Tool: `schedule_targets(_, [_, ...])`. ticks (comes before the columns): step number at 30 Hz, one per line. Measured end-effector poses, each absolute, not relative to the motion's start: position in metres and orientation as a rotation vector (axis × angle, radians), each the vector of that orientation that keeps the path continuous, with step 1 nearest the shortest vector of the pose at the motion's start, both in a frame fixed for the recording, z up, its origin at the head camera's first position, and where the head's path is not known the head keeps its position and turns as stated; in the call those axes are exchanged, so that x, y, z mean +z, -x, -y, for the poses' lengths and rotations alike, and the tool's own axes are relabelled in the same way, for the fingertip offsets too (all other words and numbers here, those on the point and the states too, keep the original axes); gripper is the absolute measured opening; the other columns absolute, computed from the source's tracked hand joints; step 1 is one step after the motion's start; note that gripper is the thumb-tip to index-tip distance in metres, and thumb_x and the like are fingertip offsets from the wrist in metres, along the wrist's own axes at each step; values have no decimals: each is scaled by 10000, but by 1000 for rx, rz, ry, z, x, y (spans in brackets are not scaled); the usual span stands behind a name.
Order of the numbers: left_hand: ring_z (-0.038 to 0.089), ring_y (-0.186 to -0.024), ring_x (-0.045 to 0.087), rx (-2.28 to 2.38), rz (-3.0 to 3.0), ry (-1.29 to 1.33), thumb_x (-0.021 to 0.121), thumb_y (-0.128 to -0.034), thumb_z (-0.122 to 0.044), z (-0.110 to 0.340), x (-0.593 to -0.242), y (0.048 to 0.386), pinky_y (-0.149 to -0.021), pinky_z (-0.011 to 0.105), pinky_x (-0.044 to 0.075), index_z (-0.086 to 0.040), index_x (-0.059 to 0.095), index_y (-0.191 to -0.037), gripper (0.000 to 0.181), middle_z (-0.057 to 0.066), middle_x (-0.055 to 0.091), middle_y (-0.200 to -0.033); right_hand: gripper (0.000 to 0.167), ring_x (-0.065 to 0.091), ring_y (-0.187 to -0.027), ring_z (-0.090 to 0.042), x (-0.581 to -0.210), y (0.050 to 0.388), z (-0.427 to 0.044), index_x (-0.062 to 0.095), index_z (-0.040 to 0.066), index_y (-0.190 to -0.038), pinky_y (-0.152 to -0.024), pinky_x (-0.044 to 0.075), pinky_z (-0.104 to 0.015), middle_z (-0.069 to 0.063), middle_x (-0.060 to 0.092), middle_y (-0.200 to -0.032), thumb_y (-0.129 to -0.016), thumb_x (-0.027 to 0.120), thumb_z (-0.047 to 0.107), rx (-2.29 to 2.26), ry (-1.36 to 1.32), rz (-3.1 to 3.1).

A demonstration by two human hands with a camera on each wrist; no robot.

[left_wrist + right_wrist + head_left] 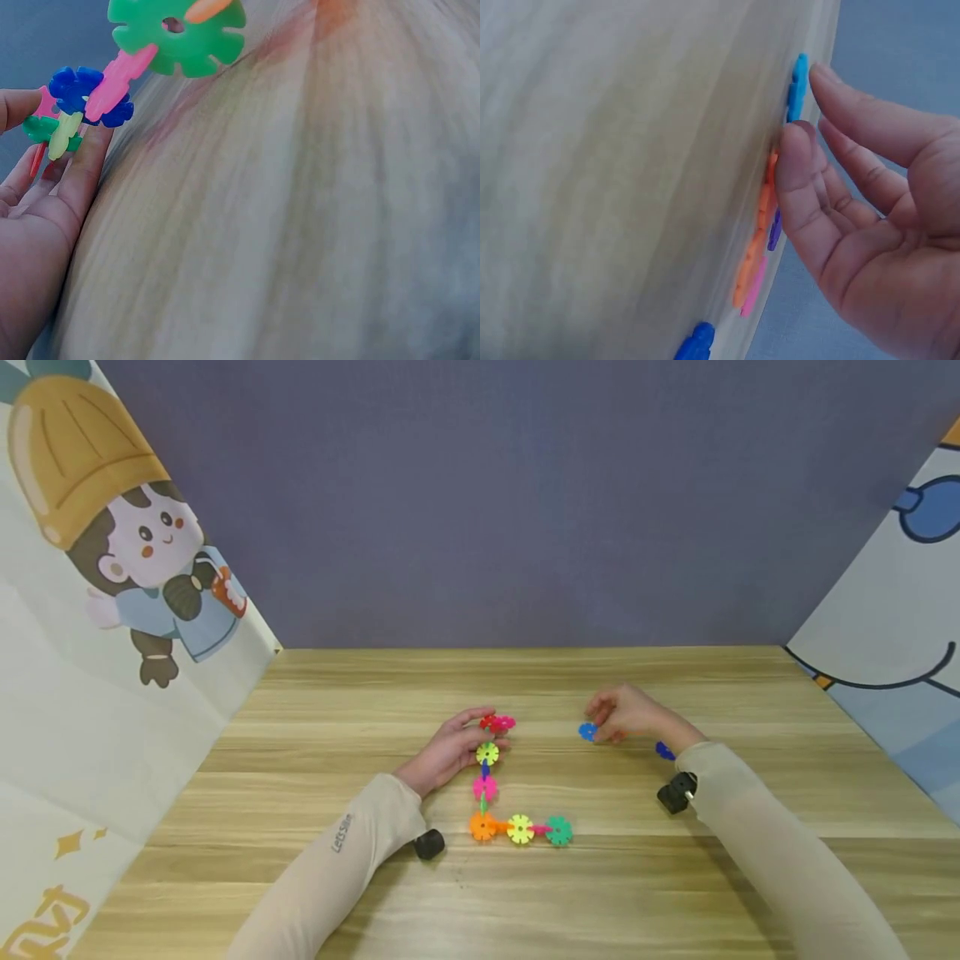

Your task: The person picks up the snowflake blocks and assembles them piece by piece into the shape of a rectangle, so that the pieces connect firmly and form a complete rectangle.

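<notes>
A chain of interlocking plastic snowflake discs [521, 829] lies on the table in an L shape. At its far end my left hand [450, 750] holds it, thumb and fingers around the red and pink discs [497, 723]. The left wrist view shows pink, dark blue and green discs [75, 91] by those fingers. My right hand [622, 714] is over the table with thumb and forefinger apart, next to a light blue disc [587, 732]. Whether they touch it is unclear. Orange discs [757, 225] lie beside the fingers in the right wrist view.
A dark blue disc [664, 750] lies under the right wrist. Purple [775, 229] and pink [754, 287] pieces lie near the orange discs. A grey-blue panel [525, 510] stands behind the wooden table [360, 685], with printed sheets at both sides.
</notes>
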State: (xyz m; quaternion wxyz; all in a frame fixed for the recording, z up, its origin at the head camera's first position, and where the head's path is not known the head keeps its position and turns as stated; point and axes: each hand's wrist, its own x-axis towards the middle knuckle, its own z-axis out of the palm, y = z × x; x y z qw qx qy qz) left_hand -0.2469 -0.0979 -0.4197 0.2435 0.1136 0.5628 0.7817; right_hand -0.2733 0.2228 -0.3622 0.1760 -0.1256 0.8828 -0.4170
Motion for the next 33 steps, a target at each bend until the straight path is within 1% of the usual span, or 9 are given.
schedule_targets(4, [182, -993, 691, 2141, -1548, -277, 488, -1019, -18, 97, -418, 247, -813, 267, 576, 52, 334, -1473, 484, 222, 656, -1219, 384, 581, -572, -134, -363, 275, -221, 641, -152, -1076, -527, 558, -275, -138, 638, -839, -726, 790, -96, -1091, 365, -2538])
schedule_targets(7, [179, -982, 695, 2138, -1564, -271, 477, -1046, -63, 97, -419, 247, -804, 272, 579, 69, 356, -1436, 429, 173, 691, -1164, 344, 575, -567, -122, -362, 275, -218, 664, -146, -1049, -526, 553, -270, -122, 634, -829, -732, 788, -90, -1043, 354, -2554])
schedule_targets(9, [174, -977, 695, 2137, -1569, -265, 465, -1055, -72, 96, -419, 247, -811, 279, 581, 74, 368, -1417, 402, 157, 688, -1178, 323, 576, -575, -119, -361, 274, -216, 674, -140, -1035, -528, 549, -266, -114, 638, -826, -737, 784, -86, -1024, 346, -2557])
schedule_targets(12, [167, -962, 697, 2133, -1577, -258, 463, -1058, -72, 96, -419, 247, -819, 288, 583, 79, 378, -1395, 379, 177, 669, -1212, 312, 589, -596, -128, -359, 274, -215, 677, -140, -1024, -533, 554, -274, -117, 650, -823, -732, 777, -87, -1020, 342, -2552])
schedule_targets(18, [160, -925, 702, 2113, -1592, -236, 484, -1053, -77, 94, -420, 249, -796, 291, 589, 80, 388, -1372, 368, 203, 669, -1198, 328, 617, -635, -143, -359, 273, -215, 667, -139, -1036, -567, 583, -303, -127, 641, -842, -737, 788, -76, -1012, 316, -2549])
schedule_targets(24, [161, -935, 703, 2104, -1600, -229, 486, -1054, -89, 95, -420, 249, -790, 287, 588, 75, 381, -1374, 374, 203, 662, -1219, 311, 621, -621, -150, -361, 274, -214, 652, -117, -992, -570, 591, -309, -121, 626, -829, -714, 789, -85, -1027, 298, -2551])
schedule_targets(28, [165, -945, 702, 2093, -1582, -236, 484, -1053, -84, 97, -420, 245, -806, 306, 594, 84, 369, -1376, 381, 209, 636, -1269, 291, 613, -602, -150, -362, 264, -213, 638, -93, -947, -552, 589, -309, -96, 605, -792, -696, 785, -89, -1067, 304, -2561])
schedule_targets(33, [175, -942, 703, 2090, -1567, -237, 493, -1050, -84, 97, -419, 239, -795, 302, 594, 68, 393, -1363, 362, 208, 639, -1266, 240, 633, -605, -169, -363, 252, -212, 625, -83, -929, -551, 592, -313, -88, 611, -777, -711, 724, -103, -1127, 298, -2567])
